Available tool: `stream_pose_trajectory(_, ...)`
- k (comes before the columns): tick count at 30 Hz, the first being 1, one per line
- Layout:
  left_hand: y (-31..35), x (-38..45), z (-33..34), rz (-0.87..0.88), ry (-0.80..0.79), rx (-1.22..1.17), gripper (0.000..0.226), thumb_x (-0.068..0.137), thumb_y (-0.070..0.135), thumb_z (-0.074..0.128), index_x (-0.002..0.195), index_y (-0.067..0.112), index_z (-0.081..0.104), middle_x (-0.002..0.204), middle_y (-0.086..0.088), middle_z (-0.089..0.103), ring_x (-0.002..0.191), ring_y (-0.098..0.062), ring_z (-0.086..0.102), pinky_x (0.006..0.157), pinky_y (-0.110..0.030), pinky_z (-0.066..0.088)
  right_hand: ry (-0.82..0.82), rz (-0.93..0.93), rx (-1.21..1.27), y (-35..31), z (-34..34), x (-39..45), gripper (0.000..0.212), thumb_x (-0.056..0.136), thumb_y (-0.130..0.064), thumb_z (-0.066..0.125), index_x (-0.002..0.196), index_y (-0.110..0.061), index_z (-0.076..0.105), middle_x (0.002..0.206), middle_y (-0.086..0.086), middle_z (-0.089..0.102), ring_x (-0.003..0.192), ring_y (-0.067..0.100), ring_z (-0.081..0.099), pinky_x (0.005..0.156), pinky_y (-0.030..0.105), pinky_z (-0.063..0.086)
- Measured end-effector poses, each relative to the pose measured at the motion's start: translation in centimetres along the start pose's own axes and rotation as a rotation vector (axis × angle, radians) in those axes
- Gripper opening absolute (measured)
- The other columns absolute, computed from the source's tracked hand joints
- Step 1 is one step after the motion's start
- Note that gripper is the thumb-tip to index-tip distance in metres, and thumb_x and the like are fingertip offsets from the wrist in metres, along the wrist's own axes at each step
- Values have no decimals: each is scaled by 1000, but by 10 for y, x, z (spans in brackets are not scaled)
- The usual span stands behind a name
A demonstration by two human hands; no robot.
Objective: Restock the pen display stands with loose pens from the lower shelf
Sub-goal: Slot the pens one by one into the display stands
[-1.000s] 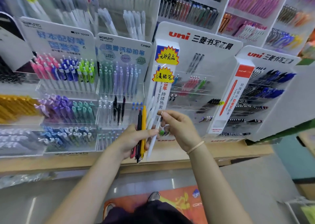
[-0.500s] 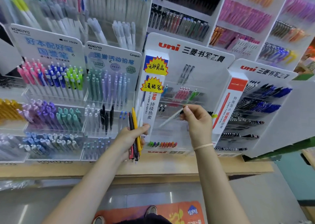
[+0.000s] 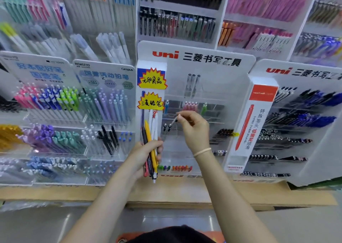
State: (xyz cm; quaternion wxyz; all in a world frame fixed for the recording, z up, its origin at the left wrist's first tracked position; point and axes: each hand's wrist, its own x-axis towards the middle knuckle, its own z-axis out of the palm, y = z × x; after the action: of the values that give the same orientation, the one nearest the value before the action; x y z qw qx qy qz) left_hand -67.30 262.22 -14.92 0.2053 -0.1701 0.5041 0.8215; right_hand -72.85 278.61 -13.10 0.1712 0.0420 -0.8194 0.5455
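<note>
I note left hand (image 3: 146, 150) clenched round upright pen bundle (image 3: 150, 143). Right hand (image 3: 194, 130) pinches single pen (image 3: 174, 121), tilted, at uni stand (image 3: 196, 98) tray.

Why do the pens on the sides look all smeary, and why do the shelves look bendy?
In the head view, the left-edge pens are blurred, while the left hand gripping the pen bunch and the right hand pinching a thin clear pen look sharper. The wide lens curves the wooden shelf edge. Pale streaks of glare show on the glossy floor.
</note>
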Motion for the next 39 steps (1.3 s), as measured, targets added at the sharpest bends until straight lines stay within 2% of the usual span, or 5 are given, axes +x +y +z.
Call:
stream_pose_trajectory(8,-3,0,1,39,14,-4,24,94,9,60,71,6,56,66,-8,55,45,-16,52,45,-26,45,-130,-5,-152,25,11,-10,8,88,-6,70,91,-11,76,84,-16,64,83,-11,59,77,4,42)
stream_pose_trajectory(18,-5,-6,4,39,-8,15,20,82,22,70,87,3,65,74,-11,64,55,-22,62,54,-32,54,-209,-1,-269,17,3,-6,18,89,-19,73,103,-9,77,96,5,75,92,22,66,88,41,53)
stream_pose_trajectory(29,-10,-27,-1,1,-39,156,34,88,20,70,112,-2,59,78,-12,70,53,-21,62,47,-29,50,-244,339,236,-29,-26,-38,25,95,-18,65,81,2,63,62,7,60,47,16,49,45,24,41)
stream_pose_trajectory(33,-15,-30,-9,25,142,-9,19,95,15,66,105,0,62,73,-8,64,44,-16,57,43,-25,49,36,426,458,-26,-40,-46,14,94,-10,66,93,3,61,70,14,68,58,25,65,52,29,54)
stream_pose_trajectory(39,-14,-36,11,115,212,-72,24,86,25,77,101,9,68,82,-4,74,47,-14,57,47,-26,50,-259,509,407,-35,-31,-76,18,89,0,67,100,-1,54,87,26,72,79,28,72,71,36,60)
